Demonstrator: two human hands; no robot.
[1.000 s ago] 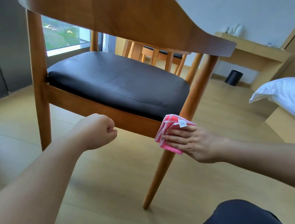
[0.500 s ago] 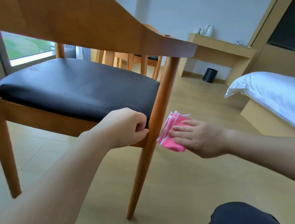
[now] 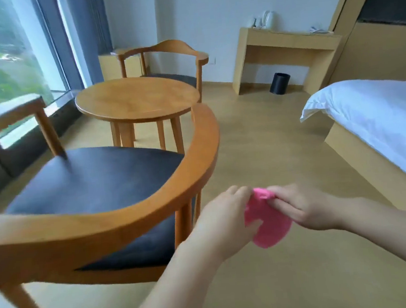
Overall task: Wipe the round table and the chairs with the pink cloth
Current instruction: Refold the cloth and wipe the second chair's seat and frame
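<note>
Near wooden armchair with black padded seat [image 3: 96, 182]: far left and foreground, its curved backrest rail toward the viewer; blurred.

Round wooden counter [image 3: 135, 98]: behind that chair, top bare as far as can be seen.

Second wooden armchair with dark seat [image 3: 164, 59]: beyond the counter, facing it.

Left hand [image 3: 227, 215]: just right of the near chair's rail; its grip pinches the left edge of the cloth, thumb on the pink face.

Crumpled pink cloth [image 3: 268, 221]: held in the air between both hands, above the floor and clear of any furniture. Long axis roughly vertical, tilted a little; bunched narrow end points up toward the fingertips, rounded loose end hangs down.

Right hand [image 3: 302, 209]: grip closed on the cloth's top right, fingers curled over the bunched part.

Step judged: refolding or turning the cloth between surfaces (no wiping contact now). Next move calls for one hand flattening a clean face, then carrying it to the chair rail or counter.

White bed [image 3: 375, 114]: far right.
</note>
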